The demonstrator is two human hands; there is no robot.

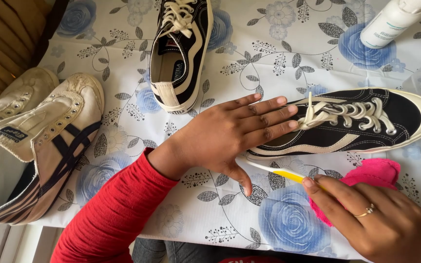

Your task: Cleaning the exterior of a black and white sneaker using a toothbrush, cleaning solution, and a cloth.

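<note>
Your left hand [230,134]: flat, fingers spread, pressing black canvas sneaker [352,122] lying sideways on the floral counter [269,63] | your right hand [371,219]: pinching slim yellow brush handle [281,174] at the cream rubber sole, over fuzzy pink cloth [373,173].

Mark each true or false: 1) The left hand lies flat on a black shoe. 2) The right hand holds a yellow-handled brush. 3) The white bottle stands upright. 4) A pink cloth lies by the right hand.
1) True: the left hand rests on the black shoe.
2) True: the right hand holds the yellow-handled brush.
3) False: the white bottle leans at a tilt.
4) True: the pink cloth touches it.
</note>
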